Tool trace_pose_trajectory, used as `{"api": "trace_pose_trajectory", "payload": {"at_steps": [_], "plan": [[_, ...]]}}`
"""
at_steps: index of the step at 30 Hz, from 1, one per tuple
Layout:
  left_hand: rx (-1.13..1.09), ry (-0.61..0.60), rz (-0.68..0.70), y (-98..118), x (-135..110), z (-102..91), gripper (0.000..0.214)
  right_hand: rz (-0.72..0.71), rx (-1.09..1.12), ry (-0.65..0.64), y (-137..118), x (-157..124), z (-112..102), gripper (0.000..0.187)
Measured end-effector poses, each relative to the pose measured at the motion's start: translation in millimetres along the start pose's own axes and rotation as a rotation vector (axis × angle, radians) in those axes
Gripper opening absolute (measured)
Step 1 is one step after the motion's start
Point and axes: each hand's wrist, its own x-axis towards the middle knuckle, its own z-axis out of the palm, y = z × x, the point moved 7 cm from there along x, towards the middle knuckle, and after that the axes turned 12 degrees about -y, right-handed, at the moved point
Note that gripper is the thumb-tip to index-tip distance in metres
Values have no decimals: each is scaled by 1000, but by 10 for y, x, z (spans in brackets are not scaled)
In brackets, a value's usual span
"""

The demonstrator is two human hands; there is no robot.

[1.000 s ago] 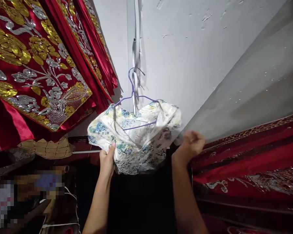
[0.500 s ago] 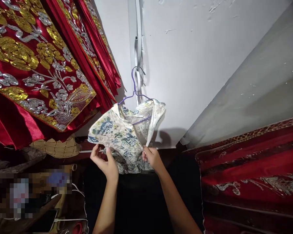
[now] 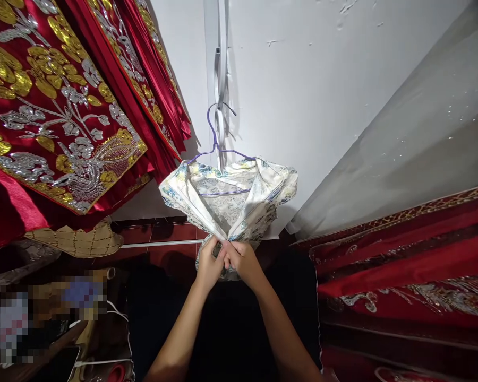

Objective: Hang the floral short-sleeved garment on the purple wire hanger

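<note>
Head view: white, blue-and-yellow floral fabric shirt hangs before you on a purple wire hanger, collar pointing away, long axis running toward you; your left hand and right hand meet, fingers curled, pinching its front edges below the V-neck.

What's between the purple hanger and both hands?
The open upper part of the floral garment, in the head view; left hand and right hand pinch its front.
</note>
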Motion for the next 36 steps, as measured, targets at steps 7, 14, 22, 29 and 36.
{"api": "trace_pose_trajectory", "payload": {"at_steps": [7,14,22,29,36], "plan": [[-2,48,17,19,-97,-69,3,75,89,-78,-83,-69,105,27],[-3,90,8,-30,-147,-54,15,-45,137,57,-557,-38,-79,31],[-77,84,39,71,-169,-3,12,-142,-88,-33,-930,128,-182,32],[-127,77,0,91,-191,55,17,-108,37,341,47,-144,-95,34],[-107,21,33,190,-167,64,15,-30,-142,106,-67,-92,-169,33]]}}
